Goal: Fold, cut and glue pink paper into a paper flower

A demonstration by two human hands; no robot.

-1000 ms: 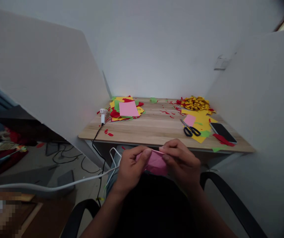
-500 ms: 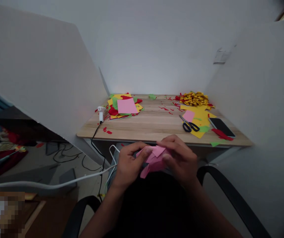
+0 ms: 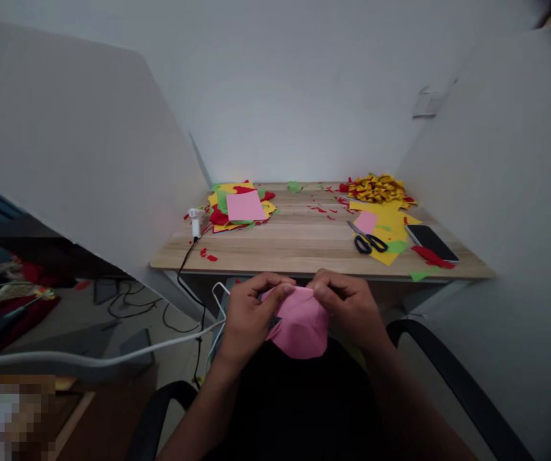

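Observation:
Both my hands hold a folded pink paper (image 3: pixel 300 325) over my lap, just short of the wooden desk (image 3: pixel 304 246). My left hand (image 3: pixel 250 317) pinches its upper left edge with thumb and fingers closed. My right hand (image 3: pixel 350 309) pinches the upper right edge, fingers curled. The paper hangs down between them as a rounded, partly folded shape. My fingers hide its top edge.
On the desk lie a stack of coloured paper with a pink sheet on top (image 3: pixel 241 208), black scissors (image 3: pixel 369 242), a phone (image 3: pixel 432 242), a heap of yellow and red folded pieces (image 3: pixel 378 189) and a small white device with a cable (image 3: pixel 195 224). White partitions flank the desk. Chair armrests (image 3: pixel 453 381) sit beside me.
The pink paper has been unfolded or turned: small flaps showing half a second ago are gone and a broad smooth face now hangs down. Both hands stayed in place, pinching its top.

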